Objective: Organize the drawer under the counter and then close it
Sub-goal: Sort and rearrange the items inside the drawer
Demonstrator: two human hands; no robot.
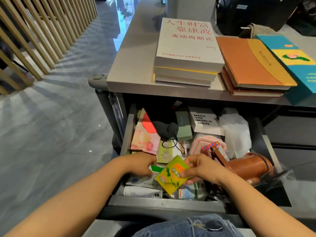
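A yellow-green flat printed packet (171, 175) is held pinched between the thumb and curled fingers of the right hand (203, 168), tilted, above the front middle of the grey metal drawer (162, 202), which is pulled fully out beneath the grey counter top (133, 65). The left hand (140, 164) is lowered into the drawer's front left part, knuckles up, with fingers bent down over a green-and-white carton (156, 169); whether anything is gripped by it cannot be told. Along the front wall, below the left hand, a white plastic tube (142, 191) is laid flat. To the right of the right hand a brown leather cylindrical bag (251, 166) is lodged on its side, its strap running up past the wrist. Further back are listed, left to right: a pink printed pouch (145, 141), a black cloth item (166, 129), a sage-green oblong box (183, 129), a white box lettered "MAKE THE WORLD MOVE" (204, 122) and a crumpled clear plastic bag (236, 134); a pink lidded container (201, 144) is placed just in front of the white box. On the counter a stack of white paperback books (188, 48) is set beside two stacked orange-and-yellow notebooks (251, 62), with a teal carton (294, 55) at the far right.
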